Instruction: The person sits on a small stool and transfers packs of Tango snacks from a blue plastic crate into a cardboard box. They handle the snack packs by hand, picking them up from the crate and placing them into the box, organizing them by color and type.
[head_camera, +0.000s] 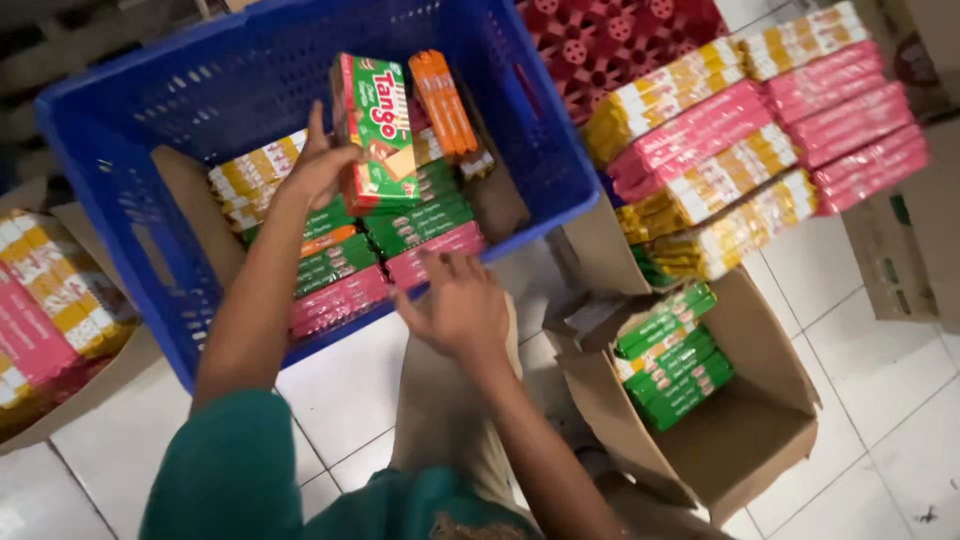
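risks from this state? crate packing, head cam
1. The left hand holds the green-and-red pack upright by one edge; it could tip onto the orange packs.
2. The right hand hovers over the pink packs at the blue crate edge; a nudge might push them out of line.

- The scene is lit evenly and fairly brightly from above; no single lamp is seen.
- Soft glare is caught on the white floor tiles (850, 330) at the lower left and on the glossy stacked packets (740, 140) (pink and yellow wrappers).
- Only faint shadows are cast, mostly inside the cardboard box (740, 440) and the blue crate (540, 130).
- Slight motion blur is seen on the right hand (462, 305); fine print is smeared throughout.
- The upper left corner is left dim.
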